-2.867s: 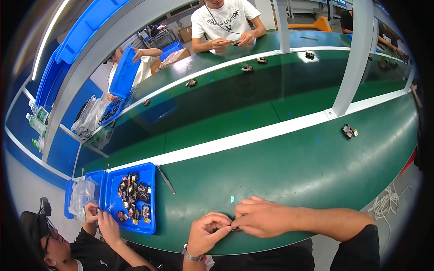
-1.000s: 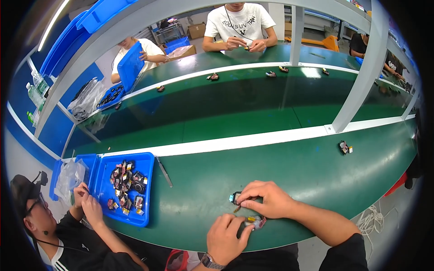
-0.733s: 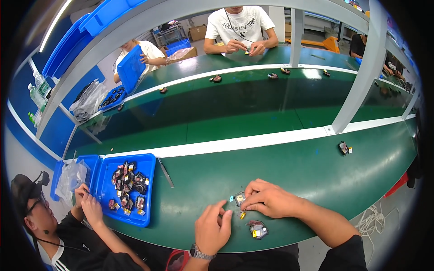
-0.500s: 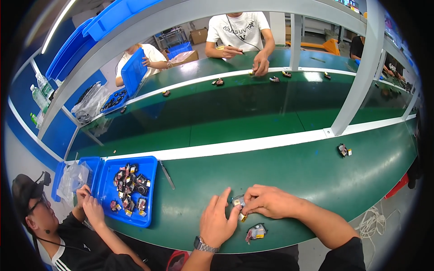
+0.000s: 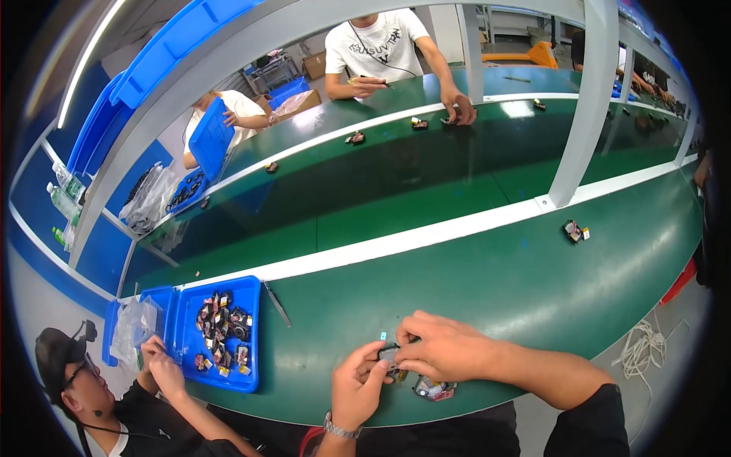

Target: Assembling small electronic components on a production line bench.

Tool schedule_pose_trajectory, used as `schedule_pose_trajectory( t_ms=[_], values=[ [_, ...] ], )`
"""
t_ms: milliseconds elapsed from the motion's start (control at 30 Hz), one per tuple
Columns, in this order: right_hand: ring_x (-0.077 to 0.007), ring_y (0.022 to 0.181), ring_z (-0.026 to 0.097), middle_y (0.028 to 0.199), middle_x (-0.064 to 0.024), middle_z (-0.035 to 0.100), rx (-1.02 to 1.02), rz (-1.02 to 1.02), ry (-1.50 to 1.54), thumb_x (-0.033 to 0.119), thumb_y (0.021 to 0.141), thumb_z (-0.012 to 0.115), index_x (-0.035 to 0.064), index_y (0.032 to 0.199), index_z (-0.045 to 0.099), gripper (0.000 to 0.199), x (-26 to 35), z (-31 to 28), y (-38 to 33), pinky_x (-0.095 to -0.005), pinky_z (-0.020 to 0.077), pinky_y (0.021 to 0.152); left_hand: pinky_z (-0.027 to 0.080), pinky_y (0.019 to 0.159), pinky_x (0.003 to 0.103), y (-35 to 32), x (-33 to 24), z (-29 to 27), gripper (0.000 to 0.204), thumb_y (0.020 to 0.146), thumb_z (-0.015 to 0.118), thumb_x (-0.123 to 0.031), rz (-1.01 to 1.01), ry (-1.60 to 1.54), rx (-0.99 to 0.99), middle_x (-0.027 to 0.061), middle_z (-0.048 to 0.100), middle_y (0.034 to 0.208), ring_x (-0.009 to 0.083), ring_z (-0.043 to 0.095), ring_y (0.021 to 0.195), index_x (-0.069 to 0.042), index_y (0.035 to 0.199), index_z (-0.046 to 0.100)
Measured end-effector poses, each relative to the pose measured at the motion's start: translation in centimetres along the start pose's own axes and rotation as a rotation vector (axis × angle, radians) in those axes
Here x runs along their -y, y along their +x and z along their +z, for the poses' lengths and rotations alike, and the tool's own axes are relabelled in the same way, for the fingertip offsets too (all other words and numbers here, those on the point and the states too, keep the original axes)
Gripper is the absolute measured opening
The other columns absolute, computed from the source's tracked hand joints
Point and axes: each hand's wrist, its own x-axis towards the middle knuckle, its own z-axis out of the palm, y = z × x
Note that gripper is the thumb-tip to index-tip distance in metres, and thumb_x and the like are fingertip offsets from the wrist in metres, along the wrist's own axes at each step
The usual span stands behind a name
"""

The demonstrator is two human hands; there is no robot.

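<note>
Co-worker at left: a person in a dark top and cap sits at the near edge of the green worktable (image 5: pixel 487 297), both hands at a clear plastic bag (image 5: pixel 134 329) beside a blue tray (image 5: pixel 247 335).
Blue tray: shallow and rectangular, with a loose heap of small dark parts (image 5: pixel 221 335) marked by red and yellow bits; a thin metal tool (image 5: pixel 277 304) lies just to its right on the table.
Left hand (image 5: pixel 358 387): comes up from the lower edge with a watch on the wrist, palm turned away from the camera, thumb and fingertips closed on the left end of the small part.
Small part (image 5: pixel 389 356): a little dark grey block, mostly covered by fingers, held just above the table's near edge between the two hands; its finer detail cannot be made out.
Right hand (image 5: pixel 445 349): reaches in from the right, forearm lying across the table edge, knuckles up, fingers curled down and pinching the same small part from its right side.
Second piece (image 5: pixel 434 389): a small dark component with red and pale bits, lying on the table just below the right hand, not held.
Tiny pale chip (image 5: pixel 383 335): on the table just above the hands.
Far right: another small dark component (image 5: pixel 573 231) lies alone, well apart from the hands.
</note>
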Motion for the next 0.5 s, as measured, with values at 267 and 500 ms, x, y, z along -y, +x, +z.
schedule_pose_trajectory(
  t_ms=[267,500],
  values=[
    [-0.0241,0.101,0.057,0.111,-0.0058,0.059,-0.288,-0.098,-0.027,0.019,0.087,0.072,0.0084,0.085,0.075,0.011,1.0,2.1,0.2,-0.0379,0.0522,0.083,0.062,0.086,0.036,-1.8,1.4,-1.0,0.029,0.097,0.056,0.009,0.092,-0.212,0.01,0.0195,0.066,0.12,0.0251,0.072,0.102,0.006,0.126,0.051],
    [-0.025,0.107,0.06,0.114,-0.0052,0.062,-0.265,-0.147,-0.137,0.021,0.083,0.078,0.0102,0.086,0.073,0.012,1.3,2.2,0.2,-0.0367,0.0529,0.082,0.059,0.093,0.034,-2.0,1.9,-1.2,0.027,0.1,0.057,0.005,0.15,-0.203,0.068,0.0229,0.064,0.131,0.0236,0.07,0.107,0.007,0.126,0.052]
  ],
)
